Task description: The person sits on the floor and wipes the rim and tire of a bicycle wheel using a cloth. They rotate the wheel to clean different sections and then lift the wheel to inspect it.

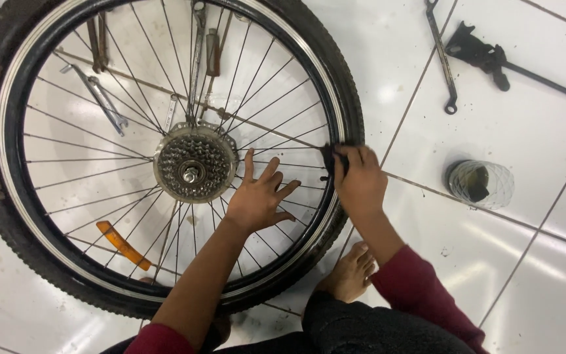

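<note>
Tools (103,98) are lying under the wheel (165,151), and a jar (480,184) is sitting beside it. The left hand (257,196) is resting open on the spokes (276,190). The right hand (359,178) is pinching the rim (337,118).

person's own body, seen from above. left hand (257,196) bare — no rings, no watch, no glove. right hand (359,180) likewise bare, nails short. both arms bare from the wrist up the forearm. dark red sleeves (420,288), long, soft knit fabric, bunched into folds; a second strip of the same red shows at the left arm, low in the frame. dark trousers (355,328), black or charcoal, faintly speckled weave. one bare foot (350,274) — no sock, no shoe, toes visible.
</note>
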